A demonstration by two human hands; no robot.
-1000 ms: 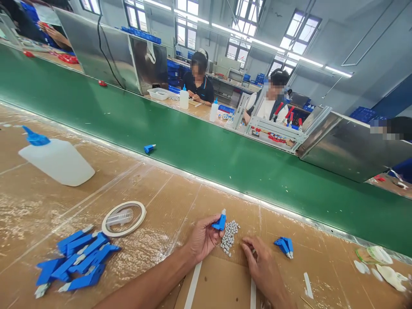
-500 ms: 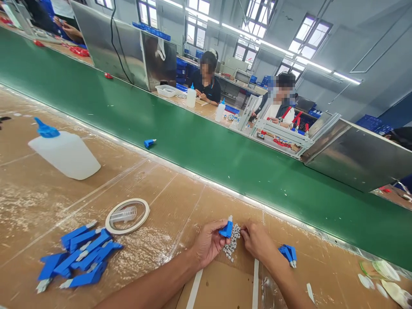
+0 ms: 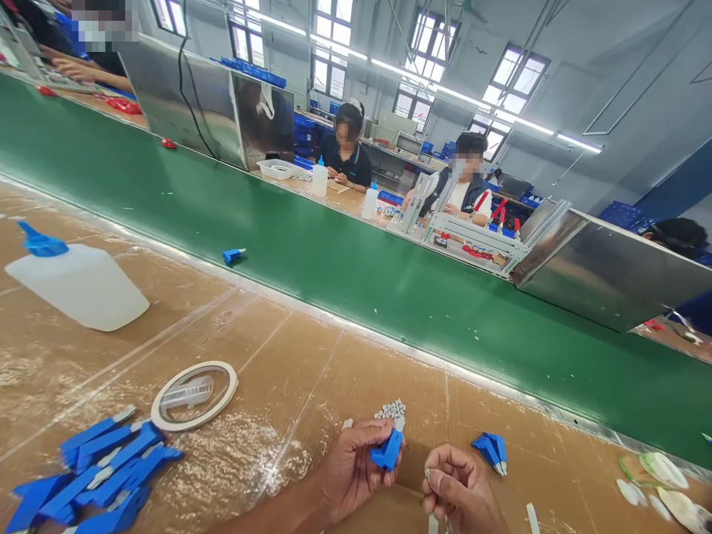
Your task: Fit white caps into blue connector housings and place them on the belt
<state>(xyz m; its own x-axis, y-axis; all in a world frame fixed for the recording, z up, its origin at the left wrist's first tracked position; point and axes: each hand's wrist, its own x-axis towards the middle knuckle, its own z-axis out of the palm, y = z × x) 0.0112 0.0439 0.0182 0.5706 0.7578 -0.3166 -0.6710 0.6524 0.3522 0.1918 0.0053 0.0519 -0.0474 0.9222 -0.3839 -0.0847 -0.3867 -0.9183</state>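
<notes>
Low at the frame's edge, left hand [image 3: 350,471] gripping a blue plastic piece [image 3: 387,450], right hand [image 3: 459,493] pinching a small grey part [image 3: 427,472], grey bits [image 3: 390,409] just beyond.

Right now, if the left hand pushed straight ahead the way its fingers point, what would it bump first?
Probably the small pile of grey bits just beyond the left hand, which holds a blue part; depth is uncertain.

White squeeze bottle with blue cap [image 3: 78,285] lying far left of the fingers. White tape ring [image 3: 194,395] nearer left. Long green conveyor belt [image 3: 356,274] beyond, carrying one small blue part [image 3: 233,256].
</notes>
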